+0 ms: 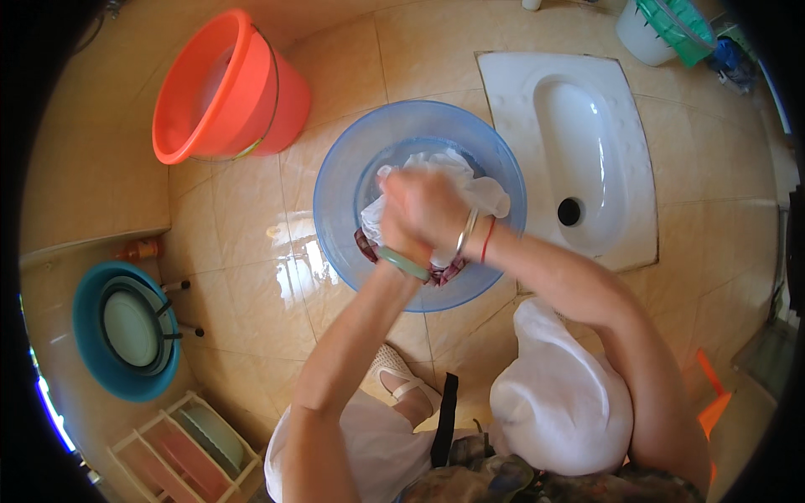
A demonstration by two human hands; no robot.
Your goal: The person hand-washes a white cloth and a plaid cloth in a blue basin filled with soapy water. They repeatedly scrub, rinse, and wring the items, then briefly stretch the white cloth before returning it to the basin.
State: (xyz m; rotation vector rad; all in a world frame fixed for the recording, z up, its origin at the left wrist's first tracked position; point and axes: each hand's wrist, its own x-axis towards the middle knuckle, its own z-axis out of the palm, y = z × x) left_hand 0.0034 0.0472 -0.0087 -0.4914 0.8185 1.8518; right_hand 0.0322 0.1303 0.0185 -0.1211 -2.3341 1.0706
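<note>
A translucent blue plastic basin [339,264] stands on the floor in front of me, with crumpled white cloth [490,195] inside. My right hand [434,198], with a metal bangle and a red cord at its wrist, presses against my left hand [397,223], which has a green bangle at its wrist. Both are closed on the white cloth over the middle of the basin, blurred by motion. Their fingers and the gripped fabric are mostly hidden. Dark red patterned fabric [453,271] lies under the white cloth, at the near side of the basin.
An orange bucket [286,104] with a wire handle is at the upper left. Right of the basin, a white squat toilet [503,82] is set into the tiled floor. Along the left wall are teal basins [88,364] and a cream rack [148,440]. A lined waste bin [641,38] stands at upper right.
</note>
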